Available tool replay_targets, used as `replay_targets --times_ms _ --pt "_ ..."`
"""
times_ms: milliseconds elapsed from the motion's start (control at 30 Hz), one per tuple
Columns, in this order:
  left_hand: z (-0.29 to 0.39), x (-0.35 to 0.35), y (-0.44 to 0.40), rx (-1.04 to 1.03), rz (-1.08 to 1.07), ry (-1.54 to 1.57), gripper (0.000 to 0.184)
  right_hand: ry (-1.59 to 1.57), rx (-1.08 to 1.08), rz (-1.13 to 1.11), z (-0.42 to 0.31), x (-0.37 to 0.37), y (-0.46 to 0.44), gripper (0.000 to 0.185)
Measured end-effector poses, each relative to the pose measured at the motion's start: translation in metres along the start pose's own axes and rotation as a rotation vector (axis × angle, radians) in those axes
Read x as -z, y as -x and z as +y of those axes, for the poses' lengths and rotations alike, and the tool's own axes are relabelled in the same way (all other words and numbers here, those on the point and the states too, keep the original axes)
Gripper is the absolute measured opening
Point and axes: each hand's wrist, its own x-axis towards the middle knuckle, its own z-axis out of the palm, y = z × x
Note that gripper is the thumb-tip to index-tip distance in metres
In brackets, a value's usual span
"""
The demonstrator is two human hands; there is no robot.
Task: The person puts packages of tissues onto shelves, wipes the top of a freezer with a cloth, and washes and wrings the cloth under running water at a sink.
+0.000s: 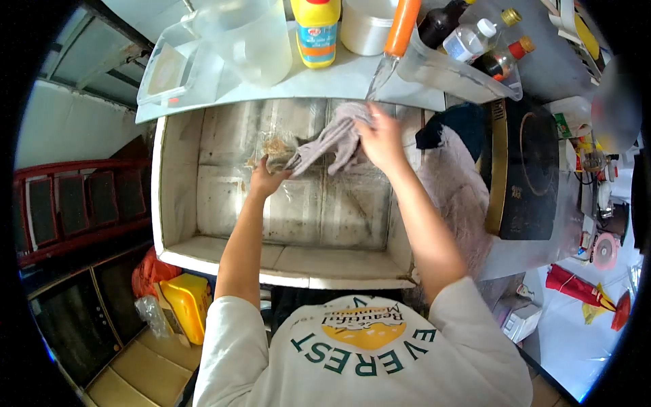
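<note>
A wet, pinkish-grey cloth (338,136) stretches between my hands over a tiled sink (352,261). My right hand (381,139), slightly blurred, is closed around the cloth's upper right part. At its lower left end, my left hand (268,180) grips it, though the fingertips are partly hidden. Water (383,73) runs from an orange spout (403,30) just above my right hand. Shallow water covers the sink floor, and a brownish patch I cannot identify lies beyond my left hand.
A pale fluffy fabric (453,180) and a dark cloth (464,125) lie right of the sink, beside a black cooktop (532,169). Behind stand a clear plastic jug (261,51), a yellow bottle (317,37), a white tub (366,30) and a bin of bottles (434,71).
</note>
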Motion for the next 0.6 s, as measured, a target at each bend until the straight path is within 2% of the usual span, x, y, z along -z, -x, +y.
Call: replay_targets --times_ms 67,100,133,200,233,267,333,367,400,433,500,533,600 --pt "-0.008 0.002 0.005 0.169 -0.084 0.051 0.088 0.354 -0.303 -0.530 0.090 -0.028 -0.011 0.029" --pt "-0.010 0.003 0.007 0.129 -0.054 0.077 0.079 0.278 -0.213 -0.523 0.098 -0.023 -0.016 0.033" --pt "-0.016 -0.001 0.008 0.082 -0.008 0.226 0.068 0.400 0.000 -0.381 0.108 -0.031 -0.017 0.032" --pt "0.004 0.017 0.024 0.022 -0.040 0.387 0.059 0.201 -0.117 -0.432 0.044 -0.010 -0.018 0.028" --pt "0.006 0.021 0.025 -0.015 -0.079 0.468 0.055 -0.135 -0.198 -0.349 0.050 -0.013 -0.016 0.025" --pt "0.025 0.032 0.033 -0.005 -0.100 0.395 0.052 -0.014 -0.156 -0.217 0.046 -0.019 -0.015 0.024" --pt "0.030 0.027 0.018 -0.153 -0.176 0.370 0.050 0.676 -0.240 -0.784 0.078 -0.042 -0.016 0.031" --pt "0.044 0.032 0.025 -0.205 -0.180 0.280 0.050 0.809 -0.122 -0.989 0.094 -0.041 -0.021 0.031" --pt "0.066 0.035 0.023 -0.273 -0.159 0.199 0.049 0.824 -0.101 -0.967 0.075 -0.035 -0.033 0.031" --pt "0.079 0.029 0.020 -0.428 -0.040 0.142 0.050 0.773 0.002 -0.902 0.057 -0.025 -0.040 0.025" --pt "0.114 0.010 0.010 -0.727 0.091 0.191 0.054 0.570 0.166 -0.777 0.038 -0.004 -0.035 0.027" --pt "0.135 0.002 0.011 -0.684 -0.007 0.294 0.046 0.520 0.170 -0.800 0.014 0.010 -0.038 0.028" --pt "0.158 -0.007 0.004 -0.504 -0.265 0.261 0.038 0.554 0.216 -0.722 -0.010 0.035 -0.046 0.027"
